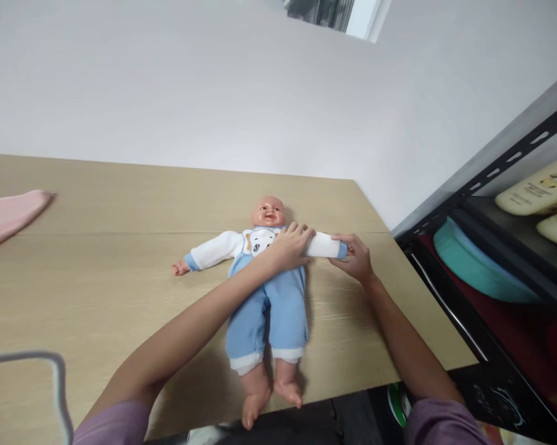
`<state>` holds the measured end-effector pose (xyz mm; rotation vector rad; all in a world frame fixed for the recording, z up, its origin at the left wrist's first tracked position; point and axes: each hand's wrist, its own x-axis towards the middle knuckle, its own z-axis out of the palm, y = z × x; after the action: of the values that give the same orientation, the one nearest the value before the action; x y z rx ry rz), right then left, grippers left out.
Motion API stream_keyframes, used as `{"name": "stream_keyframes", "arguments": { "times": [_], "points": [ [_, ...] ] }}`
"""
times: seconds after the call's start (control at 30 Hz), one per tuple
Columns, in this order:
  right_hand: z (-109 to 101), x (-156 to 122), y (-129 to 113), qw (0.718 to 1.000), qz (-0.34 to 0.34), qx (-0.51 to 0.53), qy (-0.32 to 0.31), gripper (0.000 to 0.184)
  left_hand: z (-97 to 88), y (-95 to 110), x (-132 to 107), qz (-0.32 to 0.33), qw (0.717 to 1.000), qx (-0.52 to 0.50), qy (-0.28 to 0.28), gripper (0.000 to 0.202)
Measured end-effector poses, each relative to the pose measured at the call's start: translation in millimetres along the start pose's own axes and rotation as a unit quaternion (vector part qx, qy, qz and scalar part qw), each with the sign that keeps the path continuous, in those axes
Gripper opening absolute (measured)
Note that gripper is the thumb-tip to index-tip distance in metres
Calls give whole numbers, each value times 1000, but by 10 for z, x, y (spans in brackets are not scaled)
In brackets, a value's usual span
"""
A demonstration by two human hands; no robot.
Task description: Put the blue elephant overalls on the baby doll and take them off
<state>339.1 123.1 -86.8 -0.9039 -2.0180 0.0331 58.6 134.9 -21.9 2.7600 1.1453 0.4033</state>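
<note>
A baby doll point(265, 290) lies on its back on a light wooden table point(97, 278), dressed in a white top and blue trousers, its bare feet hanging at the front edge. My left hand point(291, 246) rests on the doll's shoulder, fingers curled over the upper white sleeve. My right hand point(356, 256) is closed around the blue cuff and the doll's hand at the end of that same sleeve point(323, 246), which is stretched out to the right. The doll's other arm lies spread to the left.
A pink cloth point(9, 213) lies at the table's left edge. A grey cable point(58, 377) loops at the lower left. A black metal shelf point(501, 179) on the right holds a teal basin point(477, 266) and cream bottles point(538, 191). A white wall stands behind.
</note>
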Motion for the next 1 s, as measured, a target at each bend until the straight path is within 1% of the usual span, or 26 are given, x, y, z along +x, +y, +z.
{"name": "stream_keyframes", "arguments": {
  "times": [0.03, 0.13, 0.2, 0.23, 0.27, 0.3, 0.33, 0.37, 0.4, 0.43, 0.5, 0.57, 0.63, 0.7, 0.77, 0.83, 0.93, 1.0],
  "points": [
    [18, 18, -95, 1000, -3, 5, 16, 50, 33, -9, 29, -11, 1000, 4, 3, 63],
    [115, 62, -330, 998, -4, 3, 62, 60, 125, -58, 59, -33, 999, -7, 28, 48],
    [219, 67, -388, 993, 42, 45, 103, 80, 166, -107, 44, -34, 998, -26, 52, 40],
    [278, 61, -387, 987, 78, 84, 114, 92, 178, -135, 32, -34, 996, -39, 68, 37],
    [339, 51, -374, 978, 120, 127, 111, 100, 186, -166, 20, -34, 994, -55, 86, 35],
    [398, 37, -356, 968, 162, 170, 89, 99, 190, -199, 8, -36, 991, -75, 104, 34],
    [453, 20, -340, 957, 200, 205, 50, 90, 190, -233, -4, -39, 987, -99, 123, 34],
    [502, 2, -334, 946, 227, 230, 2, 75, 186, -267, -14, -43, 981, -128, 140, 34],
    [547, -18, -341, 938, 240, 244, -48, 60, 177, -301, -25, -48, 973, -162, 156, 34],
    [588, -37, -366, 933, 240, 251, -93, 49, 164, -333, -37, -55, 963, -202, 172, 34],
    [668, -69, -459, 924, 225, 267, -157, 36, 123, -389, -68, -64, 931, -295, 207, 38],
    [758, -82, -585, 905, 229, 311, -177, 35, 69, -431, -115, -70, 888, -387, 236, 47],
    [861, -63, -707, 873, 261, 375, -172, 38, 13, -465, -178, -90, 846, -454, 263, 52],
    [971, -10, -804, 842, 296, 424, -156, 41, -31, -498, -252, -135, 807, -495, 293, 50],
    [1088, 71, -879, 820, 320, 452, -145, 42, -56, -541, -324, -182, 767, -522, 326, 47],
    [1214, 166, -944, 799, 334, 481, -133, 46, -68, -601, -386, -212, 729, -547, 352, 48],
    [1409, 308, -1033, 773, 345, 519, -118, 52, -89, -716, -456, -222, 675, -591, 382, 50],
    [1521, 392, -1084, 767, 353, 526, -108, 54, -118, -793, -502, -212, 638, -625, 397, 53]
  ]
}}
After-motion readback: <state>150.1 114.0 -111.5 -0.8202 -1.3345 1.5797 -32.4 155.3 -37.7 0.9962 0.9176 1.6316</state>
